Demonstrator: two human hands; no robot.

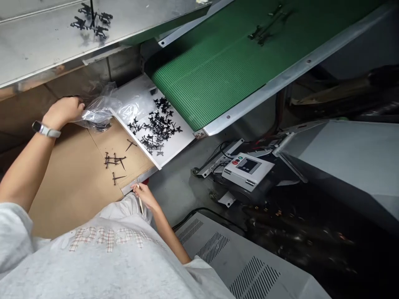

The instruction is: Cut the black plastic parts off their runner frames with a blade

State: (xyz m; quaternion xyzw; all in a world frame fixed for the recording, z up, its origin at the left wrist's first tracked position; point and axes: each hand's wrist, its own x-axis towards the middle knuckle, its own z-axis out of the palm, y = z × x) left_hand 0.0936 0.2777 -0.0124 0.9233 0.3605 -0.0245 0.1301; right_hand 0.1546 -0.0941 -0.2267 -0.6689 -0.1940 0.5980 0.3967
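My left hand (66, 111), with a watch on the wrist, is at the left end of a clear plastic bag (101, 108). Its fingers curl closed; what they hold, if anything, is hidden. Dark pieces show through the bag's lower part. Near the table's front edge, my right hand (144, 196) is closed around a slim, pale tool (140, 204) whose kind I cannot make out. Several thin black plastic sprues (114, 160) lie on the brown board between my hands. A heap of small black branched plastic parts (158, 124) lies on a white tray (170, 151).
A green conveyor belt (199, 79) slopes above the tray, carrying a black moulded piece (264, 29). More black parts (92, 20) stand on the metal shelf (37, 50) at upper left. To the right are a control box (247, 168) and a grey vented cabinet (224, 257).
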